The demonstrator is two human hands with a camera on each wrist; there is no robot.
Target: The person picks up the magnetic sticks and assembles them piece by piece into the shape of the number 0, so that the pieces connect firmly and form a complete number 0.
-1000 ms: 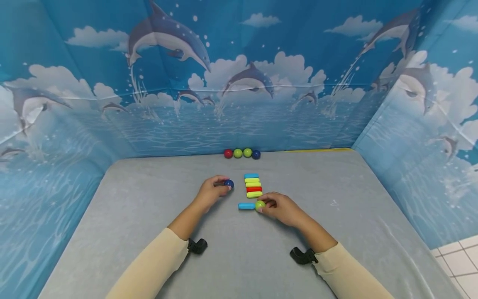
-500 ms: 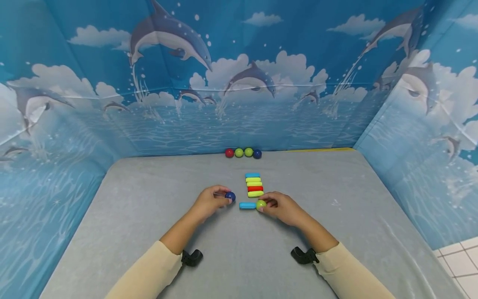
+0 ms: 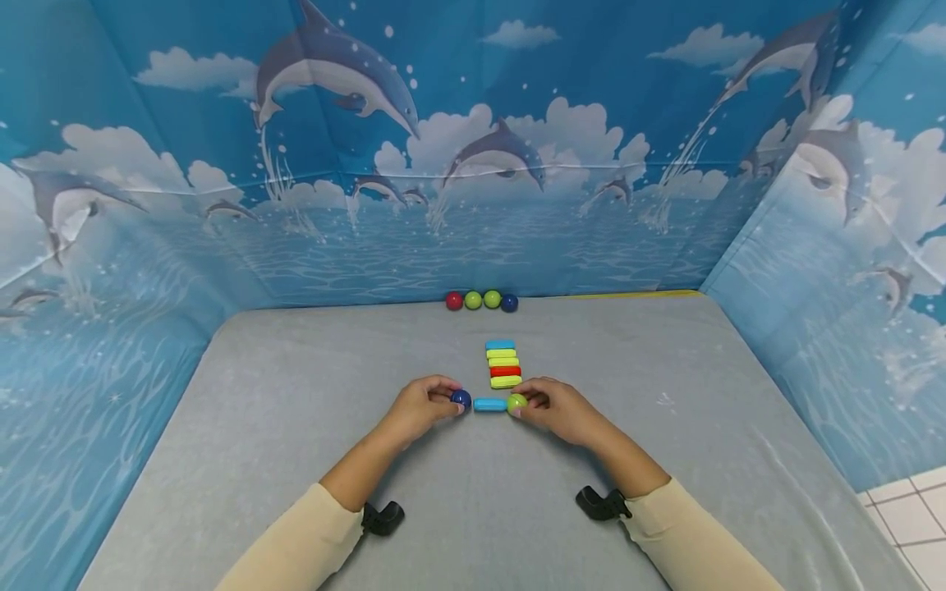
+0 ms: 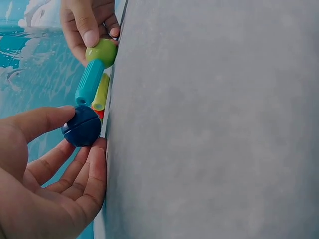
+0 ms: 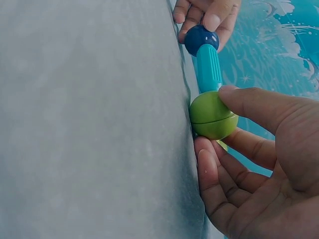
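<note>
My left hand (image 3: 418, 412) pinches a dark blue ball (image 4: 82, 126) between thumb and fingers. In my right hand (image 3: 560, 412) is a green ball (image 5: 214, 115), held by the thumb and fingertips. A light blue ribbed rod (image 3: 490, 405) reaches leftward from the green ball, its end against it. The rod's free end, with a small hole showing in the left wrist view, points at the dark blue ball, a narrow gap away in the head view. Both balls carry a seam round the middle.
Just beyond the hands lies a stack of rods side by side: light blue (image 3: 500, 345), yellow (image 3: 506, 382) and red (image 3: 506, 372). Farther back, a red ball (image 3: 454, 301), two green balls (image 3: 483, 300) and a dark blue ball stand in a row by the dolphin curtain (image 3: 488, 230).
My left hand has brought the dark blue ball nearer to me and slightly right, up to the rod's left end. The right hand keeps its place with the green ball and rod.
</note>
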